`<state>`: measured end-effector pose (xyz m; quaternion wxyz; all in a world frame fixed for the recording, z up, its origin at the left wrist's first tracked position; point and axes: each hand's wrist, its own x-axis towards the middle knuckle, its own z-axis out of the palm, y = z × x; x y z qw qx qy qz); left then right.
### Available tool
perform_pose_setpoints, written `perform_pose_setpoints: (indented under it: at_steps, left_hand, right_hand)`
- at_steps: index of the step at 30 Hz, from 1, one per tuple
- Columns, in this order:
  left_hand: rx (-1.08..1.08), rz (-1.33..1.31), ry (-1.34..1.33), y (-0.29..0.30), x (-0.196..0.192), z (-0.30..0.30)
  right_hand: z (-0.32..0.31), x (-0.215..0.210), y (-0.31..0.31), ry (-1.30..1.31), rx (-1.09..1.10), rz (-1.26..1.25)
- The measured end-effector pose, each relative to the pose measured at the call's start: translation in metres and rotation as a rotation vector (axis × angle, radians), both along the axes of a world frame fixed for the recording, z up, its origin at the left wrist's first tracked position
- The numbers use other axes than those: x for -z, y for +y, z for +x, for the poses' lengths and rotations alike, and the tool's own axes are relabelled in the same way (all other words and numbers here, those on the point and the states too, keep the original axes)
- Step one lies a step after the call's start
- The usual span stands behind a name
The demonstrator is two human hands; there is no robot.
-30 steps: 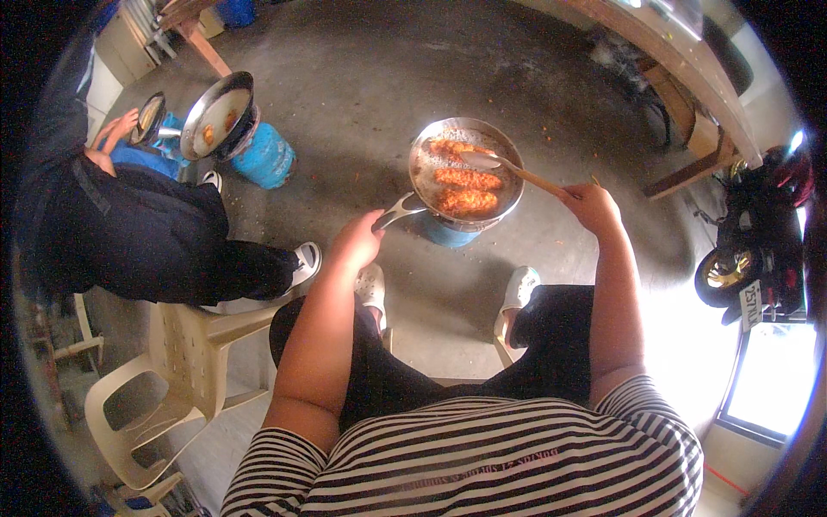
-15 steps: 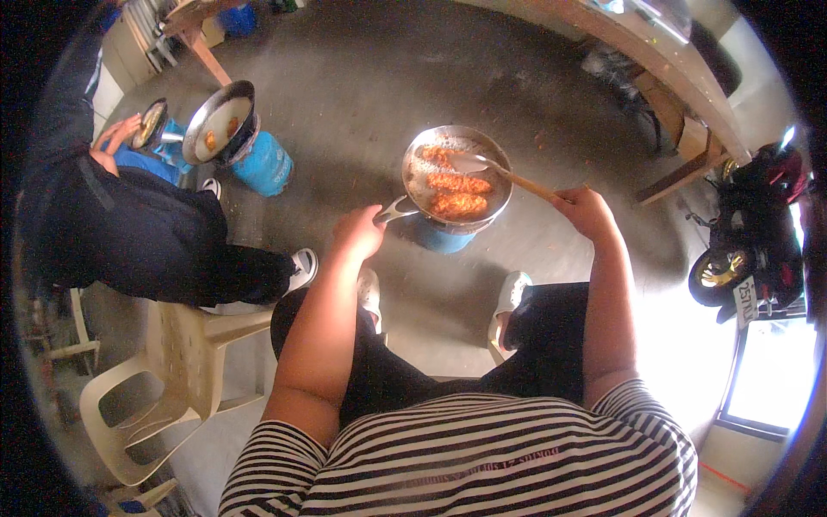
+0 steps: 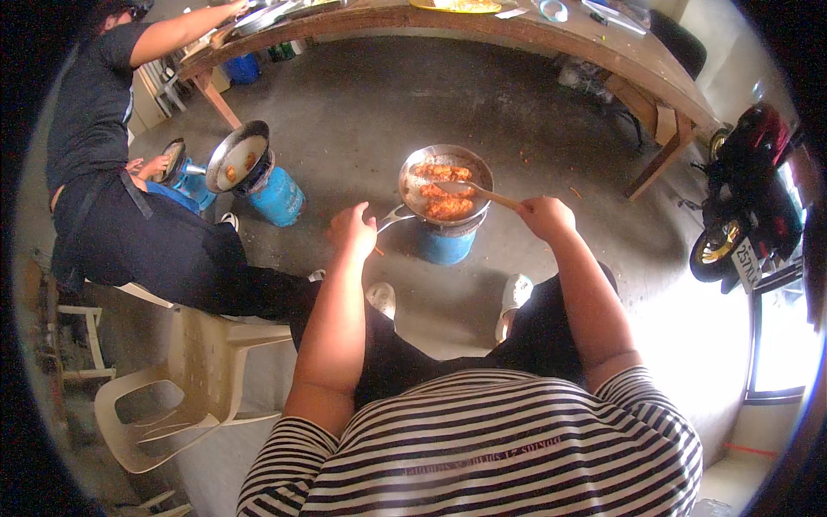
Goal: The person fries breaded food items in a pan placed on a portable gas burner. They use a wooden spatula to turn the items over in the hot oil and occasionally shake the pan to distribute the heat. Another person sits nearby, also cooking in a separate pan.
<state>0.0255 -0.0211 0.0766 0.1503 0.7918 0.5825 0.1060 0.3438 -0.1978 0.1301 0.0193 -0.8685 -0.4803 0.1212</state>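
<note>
My right hand (image 3: 549, 219) is closed around the wooden handle of a spatula (image 3: 498, 198), whose blade rests among the frying food. Three long, rough, orange-brown fried pieces (image 3: 449, 208) lie side by side in bubbling oil in a round frying pan (image 3: 488, 172). Beneath the pan stands a small blue gas canister stove (image 3: 446, 245). At the end of the pan's metal handle (image 3: 395, 217) is my left hand (image 3: 351, 231), closed on it with one finger raised; its grip is partly hidden.
At the left, a person (image 3: 142, 215) sits by a second pan (image 3: 239, 157) on a blue canister (image 3: 278, 198). A wooden table (image 3: 517, 19) spans the back. A motorcycle (image 3: 732, 224) stands at right, a cream plastic chair (image 3: 198, 366) at lower left.
The view has tilted up, showing more of the table and the person at left. The spatula blade has moved from the far piece down to between the pieces. My left hand stays at the handle.
</note>
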Motion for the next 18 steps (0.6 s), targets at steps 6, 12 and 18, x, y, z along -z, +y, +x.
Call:
perform_pose_setpoints:
  at_steps: [6, 12, 18]
  left_hand:
    - [-0.042, -0.067, -0.025, 0.014, 0.03, -0.018]
    - [-0.009, -0.111, -0.015, 0.014, 0.034, -0.015]
    - [-0.01, -0.196, -0.077, 0.017, 0.038, -0.004]
  right_hand:
    - [-0.002, -0.006, 0.023, -0.128, 0.021, -0.146]
    - [-0.002, 0.002, 0.023, -0.08, 0.006, -0.089]
    - [0.014, -0.01, 0.024, 0.08, -0.001, -0.084]
